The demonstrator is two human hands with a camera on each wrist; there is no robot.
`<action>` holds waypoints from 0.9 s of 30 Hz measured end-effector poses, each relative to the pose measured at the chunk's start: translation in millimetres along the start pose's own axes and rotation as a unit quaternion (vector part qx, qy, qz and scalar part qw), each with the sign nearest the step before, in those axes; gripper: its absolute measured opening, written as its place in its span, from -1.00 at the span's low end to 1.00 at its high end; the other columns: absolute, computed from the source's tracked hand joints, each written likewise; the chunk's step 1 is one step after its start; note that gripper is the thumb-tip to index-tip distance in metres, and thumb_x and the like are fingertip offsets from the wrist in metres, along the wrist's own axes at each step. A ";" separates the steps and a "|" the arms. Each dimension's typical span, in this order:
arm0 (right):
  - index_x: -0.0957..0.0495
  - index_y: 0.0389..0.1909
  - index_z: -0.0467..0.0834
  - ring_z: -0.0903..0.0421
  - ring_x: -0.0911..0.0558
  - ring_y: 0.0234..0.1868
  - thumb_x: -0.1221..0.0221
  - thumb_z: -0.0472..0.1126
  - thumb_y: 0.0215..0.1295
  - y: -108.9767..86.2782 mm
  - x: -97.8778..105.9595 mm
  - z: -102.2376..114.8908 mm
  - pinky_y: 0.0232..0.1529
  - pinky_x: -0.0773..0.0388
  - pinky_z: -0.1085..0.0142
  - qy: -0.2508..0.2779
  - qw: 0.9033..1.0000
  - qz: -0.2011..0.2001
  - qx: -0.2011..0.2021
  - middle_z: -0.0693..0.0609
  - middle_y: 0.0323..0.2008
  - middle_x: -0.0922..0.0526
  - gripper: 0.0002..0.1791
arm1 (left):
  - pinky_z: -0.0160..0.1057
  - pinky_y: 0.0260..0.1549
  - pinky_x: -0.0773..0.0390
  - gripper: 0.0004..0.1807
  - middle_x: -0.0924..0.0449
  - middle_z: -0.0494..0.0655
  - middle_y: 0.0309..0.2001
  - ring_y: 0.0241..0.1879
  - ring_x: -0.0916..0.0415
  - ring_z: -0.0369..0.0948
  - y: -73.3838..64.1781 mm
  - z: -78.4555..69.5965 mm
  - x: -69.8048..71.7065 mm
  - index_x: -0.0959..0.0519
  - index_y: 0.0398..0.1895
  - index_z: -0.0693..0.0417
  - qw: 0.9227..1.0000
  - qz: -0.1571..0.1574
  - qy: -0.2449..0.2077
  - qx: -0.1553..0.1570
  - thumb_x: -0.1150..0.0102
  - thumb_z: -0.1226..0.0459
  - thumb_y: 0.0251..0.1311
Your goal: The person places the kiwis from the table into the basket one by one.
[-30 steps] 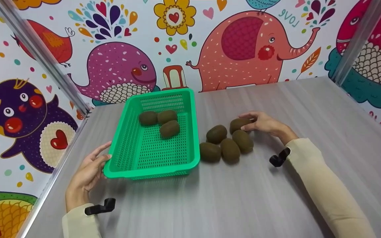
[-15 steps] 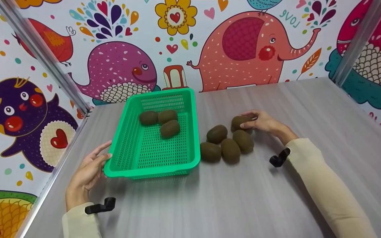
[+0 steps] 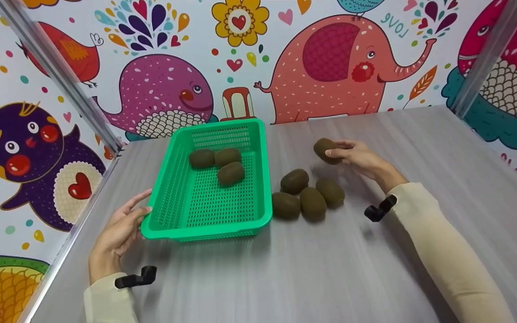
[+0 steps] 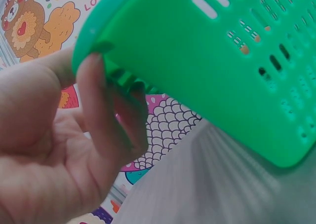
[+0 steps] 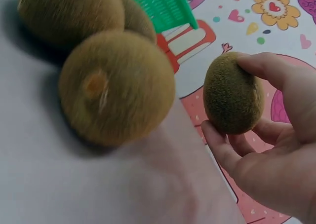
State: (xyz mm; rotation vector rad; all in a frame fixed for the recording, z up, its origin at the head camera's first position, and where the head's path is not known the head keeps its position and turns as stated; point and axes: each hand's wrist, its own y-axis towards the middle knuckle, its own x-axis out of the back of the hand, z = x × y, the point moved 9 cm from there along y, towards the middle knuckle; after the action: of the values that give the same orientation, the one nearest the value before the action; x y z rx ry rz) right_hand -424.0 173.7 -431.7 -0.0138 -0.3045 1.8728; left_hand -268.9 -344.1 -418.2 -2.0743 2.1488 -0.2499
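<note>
A brown kiwi (image 3: 324, 150) is pinched between the thumb and fingers of my right hand (image 3: 366, 160), raised over the table right of the basket. The right wrist view shows this kiwi (image 5: 232, 93) upright, thumb on top and fingertips below. My left hand (image 3: 117, 233) grips the rim of the green plastic basket (image 3: 213, 232) at its near left corner; in the left wrist view its fingers (image 4: 94, 100) curl at the rim. Three kiwis (image 3: 230, 173) lie together toward the far end of the basket. Several more kiwis (image 3: 313, 204) sit in a cluster beside its right side.
The grey wood-grain table (image 3: 330, 269) runs back to a wall (image 3: 249, 103) printed with cartoon animals. Metal posts (image 3: 487, 58) stand at the back corners. A black bracket (image 3: 379, 208) is strapped on each sleeve.
My right hand has lifted the kiwi off the table, up and away from the cluster. My left hand and the basket have stayed in place.
</note>
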 end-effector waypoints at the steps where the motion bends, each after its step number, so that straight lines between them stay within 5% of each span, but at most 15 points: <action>1: -0.07 0.51 -0.32 -0.04 -0.31 0.41 -0.26 -0.05 0.36 -0.2 -1.4 0.7 0.58 -0.12 0.06 0.015 1.000 0.004 -0.004 -0.23 0.45 -0.20 -0.13 | -0.25 -0.38 -0.75 -0.39 -0.71 -0.20 -0.30 -0.41 -0.72 -0.29 0.1 -0.1 -0.1 -0.03 0.55 0.00 1.000 0.001 0.000 0.001 0.10 0.32 0.50; 6: -0.06 0.51 -0.31 0.08 -0.42 0.29 -0.25 -0.01 0.37 -1.4 -10.0 6.8 0.47 -0.35 0.21 0.066 0.998 0.014 -0.016 -0.12 0.37 -0.31 -0.12 | -0.25 -0.38 -0.75 -0.38 -0.71 -0.20 -0.31 -0.41 -0.72 -0.29 0.3 -0.4 -0.3 -0.03 0.55 0.00 1.000 0.001 0.002 0.001 0.10 0.32 0.50; 11: -0.43 0.19 -0.24 0.16 -0.53 0.03 -0.20 -0.01 0.42 -1.9 -23.9 17.7 0.13 -0.61 0.38 0.108 0.993 0.035 -0.015 0.04 0.00 -0.53 -0.51 | -0.26 -0.38 -0.75 -0.37 -0.71 -0.20 -0.30 -0.40 -0.72 -0.29 -0.2 -0.8 -0.4 -0.01 0.56 0.02 1.000 0.002 0.003 0.000 0.10 0.32 0.50; 20: -0.49 0.01 -0.22 0.17 -0.60 -0.09 -0.15 -0.08 0.45 -5.5 -51.6 42.4 0.03 -0.64 0.38 0.166 0.984 0.063 -0.005 0.01 -0.06 -0.52 -0.69 | -0.27 -0.46 -0.73 -0.41 -0.71 -0.20 -0.33 -0.46 -0.70 -0.30 -1.7 -1.3 1.5 -0.07 0.53 0.00 1.000 -0.004 -0.002 -0.007 0.12 0.35 0.49; 27: -0.39 0.16 -0.21 0.08 -0.52 0.09 -0.14 -0.02 0.46 -5.8 -63.7 57.6 0.12 -0.63 0.35 0.158 0.984 0.077 0.001 -0.02 0.07 -0.43 -0.58 | -0.27 -0.44 -0.74 -0.39 -0.70 -0.22 -0.31 -0.44 -0.69 -0.30 -0.2 -0.8 1.1 -0.04 0.54 0.01 1.000 -0.003 0.000 -0.003 0.11 0.35 0.49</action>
State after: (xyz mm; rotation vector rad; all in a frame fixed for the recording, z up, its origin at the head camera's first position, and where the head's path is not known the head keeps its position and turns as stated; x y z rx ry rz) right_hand -407.5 104.0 -383.9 -0.3381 -0.0830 1.9874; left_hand -268.9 -345.2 -417.4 -2.0852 2.1459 -0.2449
